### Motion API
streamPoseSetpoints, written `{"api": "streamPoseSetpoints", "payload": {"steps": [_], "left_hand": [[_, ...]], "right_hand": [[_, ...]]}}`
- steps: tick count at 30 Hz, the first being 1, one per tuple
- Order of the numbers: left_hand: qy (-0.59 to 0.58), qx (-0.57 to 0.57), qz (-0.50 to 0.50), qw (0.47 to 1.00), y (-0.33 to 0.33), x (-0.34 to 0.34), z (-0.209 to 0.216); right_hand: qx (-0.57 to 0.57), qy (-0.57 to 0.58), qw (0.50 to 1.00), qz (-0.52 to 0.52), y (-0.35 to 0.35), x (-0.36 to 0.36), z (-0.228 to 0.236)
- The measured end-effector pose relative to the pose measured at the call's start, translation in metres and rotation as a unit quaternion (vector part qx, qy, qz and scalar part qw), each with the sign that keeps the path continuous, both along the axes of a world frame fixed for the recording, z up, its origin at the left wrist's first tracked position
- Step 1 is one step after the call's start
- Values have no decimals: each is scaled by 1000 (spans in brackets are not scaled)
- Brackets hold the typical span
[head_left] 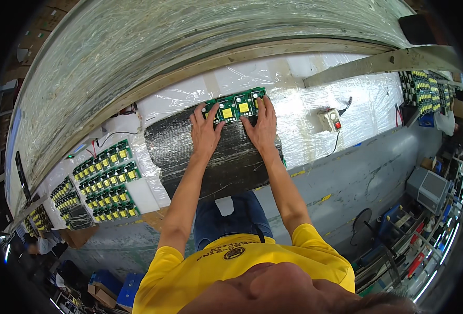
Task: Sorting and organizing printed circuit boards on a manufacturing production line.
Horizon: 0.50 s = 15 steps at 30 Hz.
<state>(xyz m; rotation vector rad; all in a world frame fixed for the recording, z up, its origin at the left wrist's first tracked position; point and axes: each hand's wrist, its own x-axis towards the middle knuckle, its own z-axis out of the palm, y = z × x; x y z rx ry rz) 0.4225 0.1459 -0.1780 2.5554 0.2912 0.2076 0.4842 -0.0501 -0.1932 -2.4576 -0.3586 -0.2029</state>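
Note:
A green circuit board strip (pixel 228 113) with yellow transformers and white round parts lies along the far edge of a black, plastic-wrapped mat (pixel 189 152). My left hand (pixel 205 133) holds the strip's left end, fingers over the board and thumb at its near edge. At the other end, my right hand (pixel 261 128) grips it likewise, with the fingers reaching round the right edge. Both forearms come up from below. The fingers hide parts of the strip's two ends.
Several rows of similar circuit boards (pixel 108 183) lie at left on the white wrapped bench (pixel 367 110). A switch box (pixel 329 120) with a red button and cables sits to the right. Beyond runs a wooden rail (pixel 189 68); more boards (pixel 425 91) lie far right.

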Motion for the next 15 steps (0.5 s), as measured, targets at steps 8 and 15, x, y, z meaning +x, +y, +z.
{"api": "streamPoseSetpoints", "payload": {"steps": [8,15], "left_hand": [[25,13,2,1000,-2,7,8],[37,28,21,999,-3,6,-2]], "right_hand": [[17,8,1000,17,-4,6,5],[9,0,1000,21,-7,2,1]]}}
